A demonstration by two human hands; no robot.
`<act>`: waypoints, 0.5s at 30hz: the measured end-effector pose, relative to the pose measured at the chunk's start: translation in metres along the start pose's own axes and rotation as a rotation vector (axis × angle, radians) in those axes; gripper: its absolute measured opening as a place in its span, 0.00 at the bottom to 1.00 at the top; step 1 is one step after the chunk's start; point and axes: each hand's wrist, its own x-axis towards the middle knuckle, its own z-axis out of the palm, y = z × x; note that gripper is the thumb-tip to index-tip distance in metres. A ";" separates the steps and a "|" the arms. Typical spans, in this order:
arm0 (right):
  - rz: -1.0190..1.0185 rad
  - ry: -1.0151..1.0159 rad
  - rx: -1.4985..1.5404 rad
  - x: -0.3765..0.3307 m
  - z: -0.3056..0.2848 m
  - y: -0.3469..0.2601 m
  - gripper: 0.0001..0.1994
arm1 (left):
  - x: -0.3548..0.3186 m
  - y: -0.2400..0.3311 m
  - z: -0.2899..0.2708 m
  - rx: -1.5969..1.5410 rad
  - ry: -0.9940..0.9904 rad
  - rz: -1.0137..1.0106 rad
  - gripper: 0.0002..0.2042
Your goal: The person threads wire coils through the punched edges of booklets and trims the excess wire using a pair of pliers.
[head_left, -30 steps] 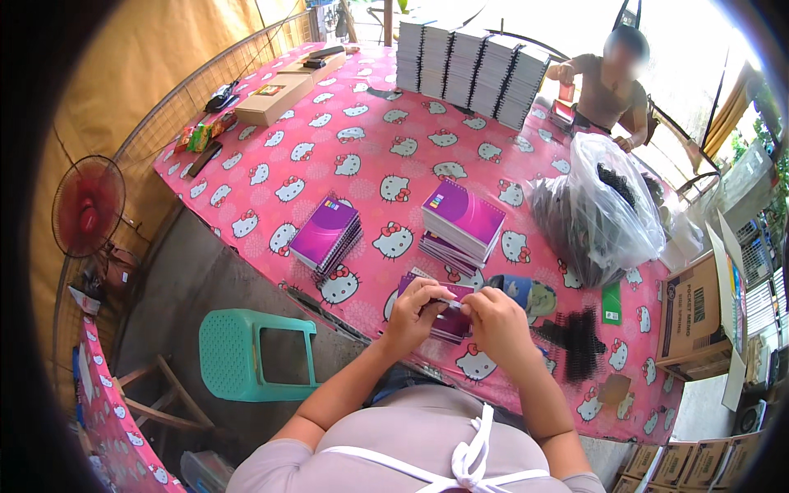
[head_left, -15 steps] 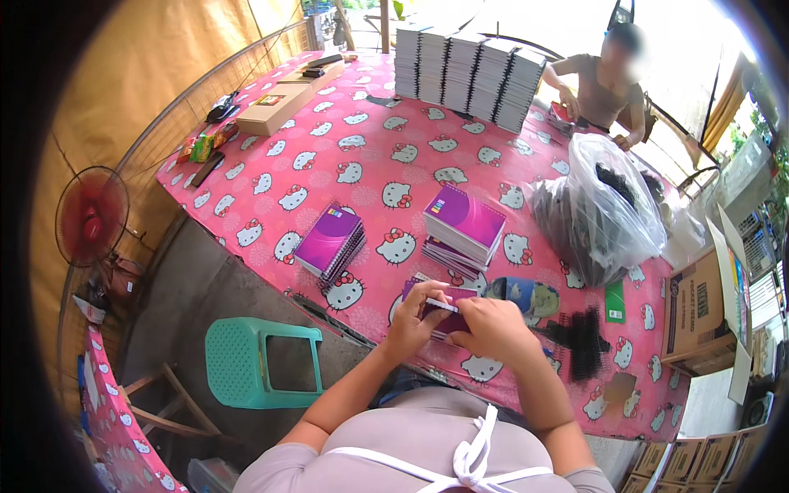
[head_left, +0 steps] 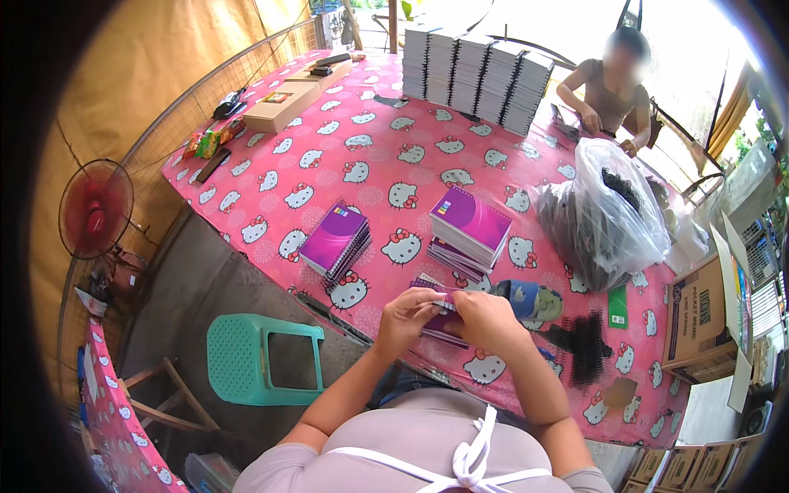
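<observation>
Close in front of me, my left hand [head_left: 408, 319] and my right hand [head_left: 489, 322] meet with bent fingers on a small purple notebook [head_left: 449, 299]. Only a little of its cover and pale page edge shows between the fingertips. Under and behind the hands lie more purple notebooks [head_left: 426, 282], partly covered. Beyond them rises a stack of purple spiral notebooks [head_left: 470, 220], and a second stack [head_left: 334, 236] stands to its left. Right of my right hand is a dark pile of black binding coils [head_left: 588, 349].
A pink patterned cloth [head_left: 394, 197] covers the table. Tall stacks of spiral-bound books [head_left: 477, 78] stand at the back. A clear bag of black coils [head_left: 604, 218] and a cardboard box [head_left: 703, 316] sit right. A green stool [head_left: 238, 361] is left; a co-worker [head_left: 612, 94] sits across.
My fingers have shifted on the notebook, and its pale edge shows less than before. The co-worker's raised hand has come down toward the table. The whole view has shifted slightly.
</observation>
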 end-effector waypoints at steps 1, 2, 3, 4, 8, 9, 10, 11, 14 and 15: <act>-0.009 0.111 0.050 -0.010 0.002 0.000 0.19 | 0.001 0.003 0.002 0.048 -0.017 -0.002 0.10; -0.058 0.221 0.085 -0.016 -0.004 -0.009 0.19 | -0.003 0.006 0.000 -0.061 0.030 -0.018 0.11; -0.097 0.317 0.139 -0.023 -0.006 -0.018 0.18 | -0.006 0.001 -0.004 -0.124 0.049 -0.026 0.11; -0.145 0.285 0.130 -0.021 -0.009 -0.025 0.17 | -0.007 -0.009 -0.010 -0.188 0.070 -0.032 0.11; -0.028 0.148 0.024 -0.005 0.011 0.001 0.19 | -0.004 -0.003 0.005 -0.092 0.053 0.015 0.10; -0.057 0.176 0.047 -0.009 0.006 -0.007 0.19 | -0.008 0.000 0.005 -0.048 0.074 0.046 0.09; -0.086 0.205 0.069 -0.016 -0.005 -0.017 0.19 | -0.008 -0.006 0.002 -0.129 0.108 0.050 0.09; -0.093 0.225 0.102 -0.025 -0.009 -0.022 0.18 | -0.008 -0.009 0.002 -0.135 0.105 0.030 0.09; -0.130 0.352 0.025 -0.013 0.006 -0.015 0.19 | -0.009 -0.005 0.002 -0.052 0.114 0.011 0.09; -0.201 0.503 -0.005 -0.010 0.008 -0.014 0.18 | -0.008 -0.003 0.003 -0.073 0.116 0.025 0.09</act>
